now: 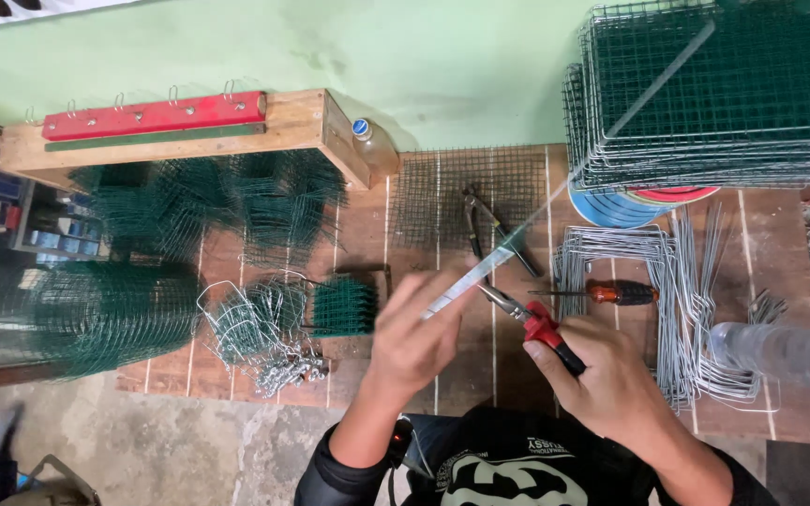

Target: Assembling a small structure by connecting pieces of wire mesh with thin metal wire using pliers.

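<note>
Left hand [414, 342]: closed, pinching near end of metal strip [517, 234] above the wooden board [452, 375] | Right hand [611, 379]: closed around red-handled pliers [532, 323], tip at the strip | Strip: looks thin, light, bendy, maybe sharp-edged; best held by the flat sides near the pliers.

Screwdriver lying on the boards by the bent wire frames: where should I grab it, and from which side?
Take the screwdriver by its orange handle, coming from above. It lies flat, thin shaft pointing left, and the thick handle is the part with room around it. The wire frames crowd its right end, so close your grip across the handle's middle.
</note>
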